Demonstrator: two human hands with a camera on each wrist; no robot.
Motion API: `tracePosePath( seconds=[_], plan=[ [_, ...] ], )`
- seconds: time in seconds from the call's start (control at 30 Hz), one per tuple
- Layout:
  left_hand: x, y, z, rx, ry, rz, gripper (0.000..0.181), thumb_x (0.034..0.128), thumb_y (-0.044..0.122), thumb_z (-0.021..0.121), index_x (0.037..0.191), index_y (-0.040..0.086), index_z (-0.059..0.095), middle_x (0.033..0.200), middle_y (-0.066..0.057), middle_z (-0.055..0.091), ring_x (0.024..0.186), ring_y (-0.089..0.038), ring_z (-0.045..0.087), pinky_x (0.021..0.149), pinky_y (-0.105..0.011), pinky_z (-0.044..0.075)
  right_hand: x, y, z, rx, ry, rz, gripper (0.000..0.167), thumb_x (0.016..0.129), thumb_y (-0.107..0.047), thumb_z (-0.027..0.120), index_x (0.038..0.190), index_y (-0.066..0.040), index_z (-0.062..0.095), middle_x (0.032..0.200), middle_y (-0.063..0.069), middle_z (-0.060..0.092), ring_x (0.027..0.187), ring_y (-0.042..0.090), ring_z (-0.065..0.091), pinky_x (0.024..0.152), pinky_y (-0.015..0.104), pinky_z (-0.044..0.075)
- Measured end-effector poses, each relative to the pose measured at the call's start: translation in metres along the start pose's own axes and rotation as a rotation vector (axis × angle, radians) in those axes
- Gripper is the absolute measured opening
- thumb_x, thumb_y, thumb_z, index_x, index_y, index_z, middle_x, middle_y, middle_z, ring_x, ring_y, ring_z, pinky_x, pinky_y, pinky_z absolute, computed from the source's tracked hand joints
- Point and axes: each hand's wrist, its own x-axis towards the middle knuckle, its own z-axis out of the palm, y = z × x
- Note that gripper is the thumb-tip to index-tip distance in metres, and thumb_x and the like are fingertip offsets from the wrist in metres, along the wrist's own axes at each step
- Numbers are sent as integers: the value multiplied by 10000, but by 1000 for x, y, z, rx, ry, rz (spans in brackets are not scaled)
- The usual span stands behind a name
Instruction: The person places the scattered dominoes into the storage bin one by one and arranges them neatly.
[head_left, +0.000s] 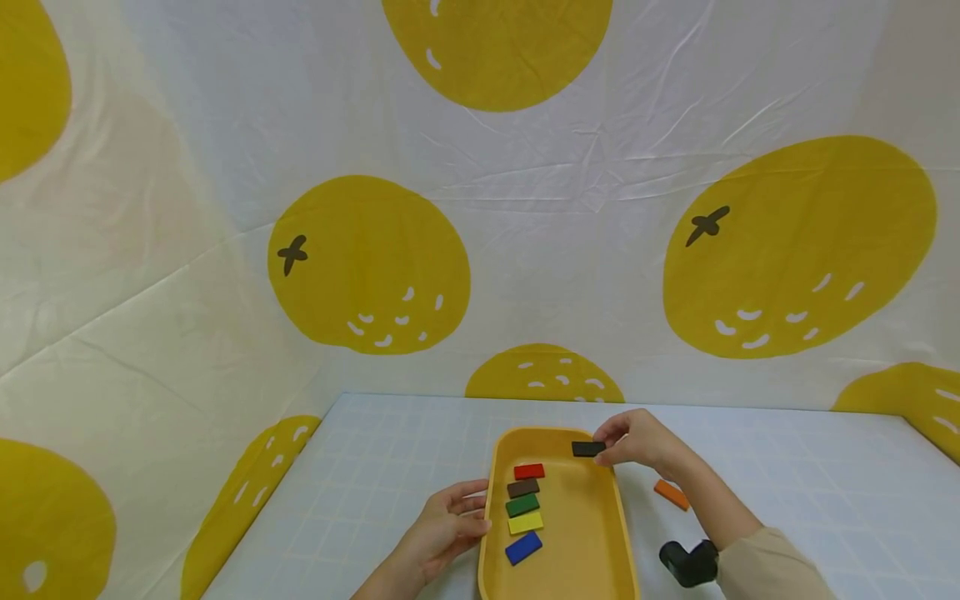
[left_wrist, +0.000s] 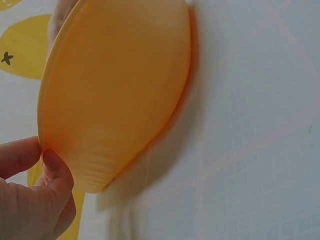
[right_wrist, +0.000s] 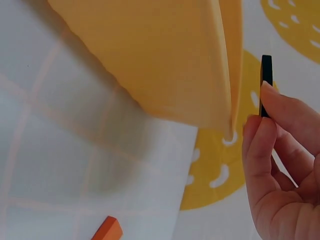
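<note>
A yellow-orange plastic tray stands on the table. Inside it, along the left side, lie flat rectangular blocks in a column: red, brown, green, yellow and blue. My left hand pinches the tray's left rim between thumb and fingers; the left wrist view shows this hand at the rim. Above the tray's far right corner, my right hand pinches a black block by one end. In the right wrist view the black block stands upright between thumb and fingertips.
An orange block lies on the table right of the tray, under the right forearm. A black device is by the right wrist. Behind the table hangs a white cloth with large yellow fruit prints.
</note>
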Motion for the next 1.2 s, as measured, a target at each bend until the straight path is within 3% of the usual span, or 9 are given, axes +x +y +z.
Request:
tracePosePath(
  seconds=[0.37, 0.63, 1.0, 1.2],
  plan=[
    [2, -1, -1, 6, -6, 1, 551, 780, -152, 619, 1301, -46, 474, 1091, -154, 579, 884, -192, 555, 778, -327, 530, 7, -6, 15, -7, 47, 43, 273, 670, -51, 818, 898, 1, 679, 766, 56, 568, 707, 188, 510, 670, 291, 510],
    [1, -1, -1, -1, -13, 8, 552, 778, -157, 615, 1300, -49, 473, 1086, -151, 578, 881, -192, 556, 775, -326, 529, 12, -12, 24, 37, 58, 21, 239, 666, 3, 805, 864, 27, 674, 742, 57, 583, 671, 175, 528, 652, 288, 525],
    [0, -1, -2, 10, -7, 7, 542, 782, -151, 618, 1296, -49, 477, 1072, -145, 577, 861, -180, 548, 765, -316, 531, 13, -17, 26, 37, 88, 104, 244, 658, 19, 805, 866, 30, 677, 775, 67, 604, 667, 173, 547, 653, 303, 538],
    [0, -1, -1, 5, -16, 14, 546, 780, -153, 617, 1298, -49, 476, 1066, -143, 579, 851, -176, 549, 759, -310, 532, 13, -22, 25, 63, 74, 73, 263, 661, 14, 806, 887, 51, 676, 797, 74, 607, 676, 166, 561, 668, 312, 541]
  ],
)
